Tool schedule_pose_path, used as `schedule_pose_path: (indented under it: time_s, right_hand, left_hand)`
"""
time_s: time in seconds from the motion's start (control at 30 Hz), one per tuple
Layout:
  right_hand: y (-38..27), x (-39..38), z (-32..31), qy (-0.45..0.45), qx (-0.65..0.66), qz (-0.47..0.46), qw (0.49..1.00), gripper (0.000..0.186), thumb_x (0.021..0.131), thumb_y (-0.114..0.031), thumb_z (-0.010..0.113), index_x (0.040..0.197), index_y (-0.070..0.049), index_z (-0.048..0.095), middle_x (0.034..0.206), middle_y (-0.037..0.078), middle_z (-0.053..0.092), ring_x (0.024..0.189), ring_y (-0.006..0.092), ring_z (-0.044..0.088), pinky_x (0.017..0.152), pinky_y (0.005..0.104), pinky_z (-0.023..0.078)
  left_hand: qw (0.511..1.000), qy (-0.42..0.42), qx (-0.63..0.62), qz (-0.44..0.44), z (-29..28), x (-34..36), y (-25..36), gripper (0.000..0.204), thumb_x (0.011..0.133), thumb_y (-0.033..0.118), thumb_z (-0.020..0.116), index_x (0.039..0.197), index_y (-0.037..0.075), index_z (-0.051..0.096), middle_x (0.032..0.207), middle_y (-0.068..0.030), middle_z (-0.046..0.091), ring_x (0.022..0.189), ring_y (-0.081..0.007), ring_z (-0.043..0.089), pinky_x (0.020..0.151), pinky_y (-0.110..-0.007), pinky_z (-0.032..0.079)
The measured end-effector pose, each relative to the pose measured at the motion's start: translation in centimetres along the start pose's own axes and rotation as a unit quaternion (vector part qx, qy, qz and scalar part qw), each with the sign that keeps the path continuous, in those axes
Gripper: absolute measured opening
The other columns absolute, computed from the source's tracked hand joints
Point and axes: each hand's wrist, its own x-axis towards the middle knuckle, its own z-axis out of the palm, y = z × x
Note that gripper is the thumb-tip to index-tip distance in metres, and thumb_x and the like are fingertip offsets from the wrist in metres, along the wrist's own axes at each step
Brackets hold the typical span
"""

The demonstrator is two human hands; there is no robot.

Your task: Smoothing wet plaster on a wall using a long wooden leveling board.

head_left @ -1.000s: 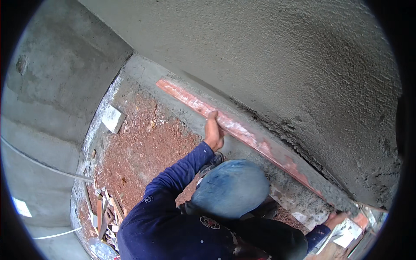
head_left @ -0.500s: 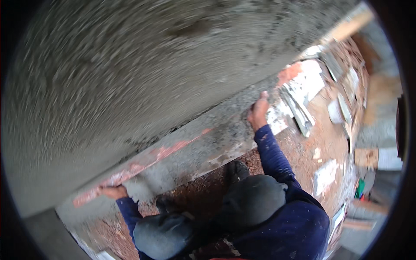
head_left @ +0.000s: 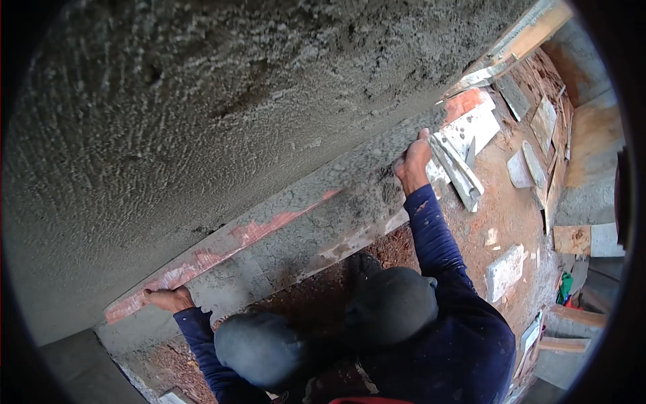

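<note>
A long reddish straightedge board, smeared with grey cement, lies along the foot of the rough plastered wall, on the grey cement ledge. My left hand is closed on the board near its left end. My right hand grips it toward the right end, fingers curled over it and partly hidden. Beside my right hand are pale, cement-spattered sheets and narrow white strips on the ground. My two bent knees show below the ledge.
Red-brown dirt and rubble lie below the ledge. To the right are a white bucket-like piece, a white slab, loose boards, a green item and a timber strip along the wall's far edge.
My view has swung round from the left corner toward the debris at the right. My left hand has moved from the board's middle toward its left end; both hands stay on it.
</note>
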Motion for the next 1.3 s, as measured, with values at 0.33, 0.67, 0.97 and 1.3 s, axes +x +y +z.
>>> schedule_pose_path:
  time_s: [0.33,0.67,0.97,1.3]
  right_hand:
    - [-14.2,-1.5,3.0,-0.070,0.058,-0.039,0.995,0.040,0.092,-0.029,0.030,0.112,0.001,0.045,0.108,0.013,0.053,0.101,0.0277,0.052,0.087,0.0436,0.043]
    - [-23.8,5.7,3.2,-0.112,0.133,-0.068,0.982,0.036,0.087,-0.025,0.041,0.110,0.003,0.040,0.104,0.017,0.050,0.089,0.0297,0.054,0.078,0.0450,0.045]
    - [-18.3,5.7,0.9,-0.104,0.072,-0.092,0.988,0.039,0.090,-0.029,0.039,0.114,0.002,0.039,0.103,0.016,0.051,0.091,0.0283,0.055,0.080,0.0428,0.047]
    - [-2.3,-9.3,1.8,-0.046,-0.076,-0.057,0.994,0.038,0.090,-0.038,0.039,0.090,-0.001,0.046,0.068,0.002,0.043,0.059,0.0107,0.040,0.052,0.0287,0.036]
  left_hand:
    - [0.996,-0.085,-0.023,0.023,5.6,-9.3,4.8,0.060,0.084,0.039,0.030,0.127,-0.002,0.027,0.130,-0.0149,0.030,0.120,-0.0302,0.030,0.099,-0.046,0.025]
    - [0.975,-0.199,-0.096,-0.004,9.0,-20.2,7.9,0.041,0.091,0.029,0.033,0.120,0.000,0.036,0.120,-0.0138,0.040,0.110,-0.0245,0.041,0.093,-0.043,0.036]
    - [0.980,-0.181,-0.075,-0.022,6.4,-15.2,8.4,0.059,0.084,0.031,0.049,0.128,-0.002,0.026,0.130,-0.0145,0.028,0.122,-0.0247,0.027,0.102,-0.045,0.019]
    - [0.991,-0.112,-0.074,0.022,-5.2,1.7,10.0,0.048,0.083,0.030,0.046,0.119,-0.001,0.040,0.121,-0.0155,0.042,0.112,-0.0292,0.042,0.095,-0.042,0.033]
